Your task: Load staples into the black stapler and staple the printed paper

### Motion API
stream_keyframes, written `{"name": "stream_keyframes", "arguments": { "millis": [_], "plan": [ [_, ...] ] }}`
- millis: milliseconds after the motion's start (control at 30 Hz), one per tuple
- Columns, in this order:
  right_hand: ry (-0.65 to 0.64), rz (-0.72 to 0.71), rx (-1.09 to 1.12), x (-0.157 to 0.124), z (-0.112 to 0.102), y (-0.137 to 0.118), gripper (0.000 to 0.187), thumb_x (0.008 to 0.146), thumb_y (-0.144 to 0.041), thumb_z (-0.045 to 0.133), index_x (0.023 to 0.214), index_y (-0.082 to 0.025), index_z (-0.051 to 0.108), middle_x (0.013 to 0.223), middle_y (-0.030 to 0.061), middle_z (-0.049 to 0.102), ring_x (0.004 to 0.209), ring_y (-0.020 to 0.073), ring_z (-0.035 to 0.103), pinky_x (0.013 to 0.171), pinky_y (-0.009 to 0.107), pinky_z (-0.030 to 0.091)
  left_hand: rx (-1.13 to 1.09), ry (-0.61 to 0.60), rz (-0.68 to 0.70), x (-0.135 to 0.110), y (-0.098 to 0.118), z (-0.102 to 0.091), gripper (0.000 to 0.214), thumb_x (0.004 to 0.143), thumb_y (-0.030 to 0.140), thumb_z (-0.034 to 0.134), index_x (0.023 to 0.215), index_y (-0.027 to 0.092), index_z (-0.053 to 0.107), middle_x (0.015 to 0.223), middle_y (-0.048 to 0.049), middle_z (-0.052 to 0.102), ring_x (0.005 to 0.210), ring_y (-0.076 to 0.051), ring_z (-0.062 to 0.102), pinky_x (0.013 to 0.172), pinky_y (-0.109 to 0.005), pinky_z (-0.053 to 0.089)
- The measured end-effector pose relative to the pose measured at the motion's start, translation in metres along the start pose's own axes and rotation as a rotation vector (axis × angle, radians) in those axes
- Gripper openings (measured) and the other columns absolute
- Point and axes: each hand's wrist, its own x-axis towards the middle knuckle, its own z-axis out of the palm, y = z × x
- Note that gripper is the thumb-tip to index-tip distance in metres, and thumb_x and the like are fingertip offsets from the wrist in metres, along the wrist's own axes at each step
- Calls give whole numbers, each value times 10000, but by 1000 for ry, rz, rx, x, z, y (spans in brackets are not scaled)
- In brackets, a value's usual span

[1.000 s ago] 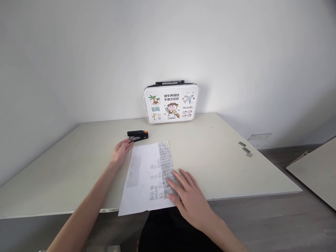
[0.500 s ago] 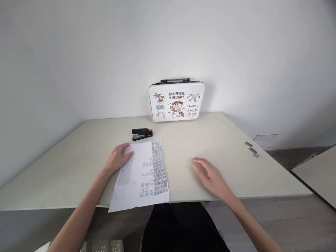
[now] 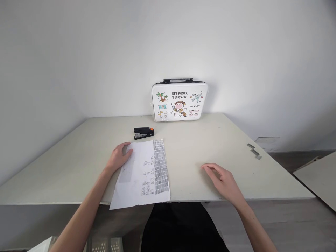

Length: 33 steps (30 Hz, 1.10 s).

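Note:
A sheet of white paper point(image 3: 143, 171) lies on the table, printed with small text blocks and a dense grey band down its right side. Its near end juts past the front edge. My left hand point(image 3: 120, 156) rests at the paper's upper left edge, thumb laid on the sheet and fingers spread. Just beyond the paper sits a black stapler point(image 3: 144, 133) with an orange part at its right end. To the right, my right hand point(image 3: 222, 180) is over the tabletop, away from the paper. Its thumb and forefinger tips come together, and nothing shows between them.
A white case point(image 3: 180, 102) with cartoon prints and a black handle stands against the wall at the table's back. Small grey strips point(image 3: 254, 152) are on the right part of the tabletop point(image 3: 189, 147). Below the front edge at left are white perforated containers point(image 3: 115, 244).
My right hand has drawn away to the right and slightly nearer to me, and its thumb and forefinger have closed together. The left hand stays on the paper. The view has shifted slightly.

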Motion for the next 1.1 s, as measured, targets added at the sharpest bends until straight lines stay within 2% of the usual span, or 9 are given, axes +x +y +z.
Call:
{"name": "stream_keyframes", "arguments": {
  "millis": [367, 533, 867, 967, 1100],
  "plan": [
    [2, -12, -10, -3, -1, -4, 526, 1002, -659, 430, 1094, -246, 743, 1203, 119, 744, 858, 246, 683, 494, 270, 433, -2, 35, -56, 1, -2, -1, 410, 865, 446, 635, 1228, 260, 671, 1274, -91, 709, 1045, -317, 683, 1078, -471, 470],
    [2, -4, 4, -4, -1, -7, 493, 1012, -632, 434, 1094, -254, 739, 1222, 111, 737, 898, 253, 682, 507, 275, 430, -12, 44, -59, 1, -2, -1, 392, 856, 432, 632, 1204, 259, 678, 1254, -89, 717, 1131, -335, 655, 1087, -468, 461],
    [-5, 0, -3, -4, 0, -5, 471, 1016, -629, 438, 1092, -267, 729, 1208, 91, 740, 740, 205, 658, 490, 283, 418, -29, 58, -57, 2, -4, -1, 371, 835, 432, 648, 1164, 265, 682, 1180, -83, 735, 1101, -325, 665, 1090, -459, 459],
    [-6, 0, 3, -4, 0, -6, 474, 1020, -625, 429, 1099, -267, 729, 1218, 92, 736, 770, 208, 670, 495, 279, 424, -36, 60, -31, 2, -3, 0, 345, 836, 408, 648, 1147, 259, 674, 1189, -92, 726, 1107, -326, 657, 1109, -467, 439],
    [-4, -31, 5, -2, 1, -3, 507, 1012, -643, 421, 1120, -259, 734, 1226, 115, 732, 921, 252, 692, 500, 270, 452, -51, 105, 37, 8, 6, 0, 329, 847, 374, 644, 1150, 246, 651, 1279, -119, 665, 1223, -338, 595, 1143, -476, 398]
  ]
}}
